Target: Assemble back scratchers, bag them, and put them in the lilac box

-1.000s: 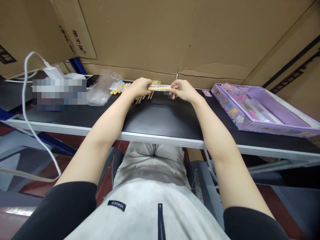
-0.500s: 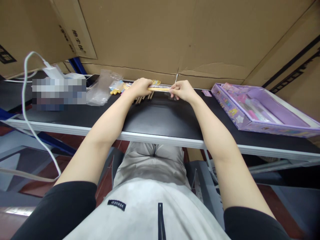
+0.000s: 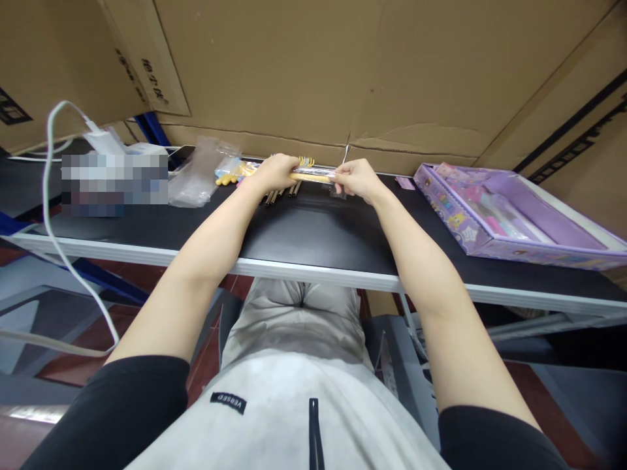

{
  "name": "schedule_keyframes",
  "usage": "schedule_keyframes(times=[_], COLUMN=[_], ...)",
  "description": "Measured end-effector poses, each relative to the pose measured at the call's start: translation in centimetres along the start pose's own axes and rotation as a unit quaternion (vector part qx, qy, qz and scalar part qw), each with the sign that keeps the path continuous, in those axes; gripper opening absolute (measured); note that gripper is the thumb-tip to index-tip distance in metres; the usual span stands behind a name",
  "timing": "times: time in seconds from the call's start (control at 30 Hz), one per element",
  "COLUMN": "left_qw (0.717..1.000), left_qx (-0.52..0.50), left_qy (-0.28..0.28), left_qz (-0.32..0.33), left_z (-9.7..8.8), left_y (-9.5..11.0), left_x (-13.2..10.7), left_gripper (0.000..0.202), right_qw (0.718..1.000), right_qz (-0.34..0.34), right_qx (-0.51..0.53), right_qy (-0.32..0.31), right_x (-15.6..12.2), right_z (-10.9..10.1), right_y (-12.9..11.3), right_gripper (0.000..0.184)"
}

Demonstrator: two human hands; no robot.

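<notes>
A slim yellow pen [image 3: 312, 177] with a clear plastic sleeve [image 3: 317, 170] along it lies level between my hands, just above the tabletop. My left hand [image 3: 278, 171] is closed around its left end, hiding that end. At the other end, the fingertips of my right hand [image 3: 356, 177] pinch the clear sleeve. Under and beside my left hand several thin pens [image 3: 277, 194] lie on the table with their dark ends toward me. Small yellow curved pieces [image 3: 306, 161] show just behind the left hand.
Clear plastic bags [image 3: 198, 173] and yellow toy-like pieces [image 3: 228, 178] lie to the left. Further left are a white charger with its cable [image 3: 104, 140] and a blurred-out object. A purple box [image 3: 490, 235] stands at right, near a small pink card [image 3: 404, 183]. Cardboard [image 3: 294, 72] walls the back.
My right hand has shifted very slightly, and the yellow pen's right end sits a little lower beneath the clear sleeve. My left hand stays almost in place.
</notes>
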State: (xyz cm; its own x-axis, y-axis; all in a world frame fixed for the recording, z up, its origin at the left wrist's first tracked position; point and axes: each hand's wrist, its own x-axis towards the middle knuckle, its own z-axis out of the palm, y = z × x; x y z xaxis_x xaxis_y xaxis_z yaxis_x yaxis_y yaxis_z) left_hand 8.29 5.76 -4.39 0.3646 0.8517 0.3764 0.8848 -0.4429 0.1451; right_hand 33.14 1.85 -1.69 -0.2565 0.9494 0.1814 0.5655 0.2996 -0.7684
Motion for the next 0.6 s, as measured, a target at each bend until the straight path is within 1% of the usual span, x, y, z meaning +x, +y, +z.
schedule_keyframes(times=[0.13,0.27,0.4,0.53,0.6], left_qw=[1.0,1.0,1.0,1.0,1.0], left_qx=[0.0,0.009,0.017,0.017,0.018], left_qy=[0.002,-0.012,-0.006,0.0,-0.003], left_qz=[0.0,-0.005,-0.003,0.012,0.013], left_z=[0.2,0.0,0.1,0.3,0.3], left_y=[0.1,0.4,0.3,0.1,0.3], left_x=[0.1,0.0,0.1,0.2,0.2], left_gripper=[0.017,0.019,0.019,0.016,0.016], right_qw=[1.0,1.0,1.0,0.999,0.999], right_qz=[0.01,0.011,0.008,0.008,0.008], right_qx=[-0.008,-0.016,-0.017,-0.032,-0.046], right_qy=[0.004,0.007,0.004,-0.003,0.011], right_x=[0.4,0.4,0.3,0.6,1.0], right_z=[-0.4,-0.7,-0.6,-0.9,-1.3], right_y=[0.2,0.3,0.3,0.7,1.2], right_gripper=[0.025,0.03,0.029,0.026,0.022])
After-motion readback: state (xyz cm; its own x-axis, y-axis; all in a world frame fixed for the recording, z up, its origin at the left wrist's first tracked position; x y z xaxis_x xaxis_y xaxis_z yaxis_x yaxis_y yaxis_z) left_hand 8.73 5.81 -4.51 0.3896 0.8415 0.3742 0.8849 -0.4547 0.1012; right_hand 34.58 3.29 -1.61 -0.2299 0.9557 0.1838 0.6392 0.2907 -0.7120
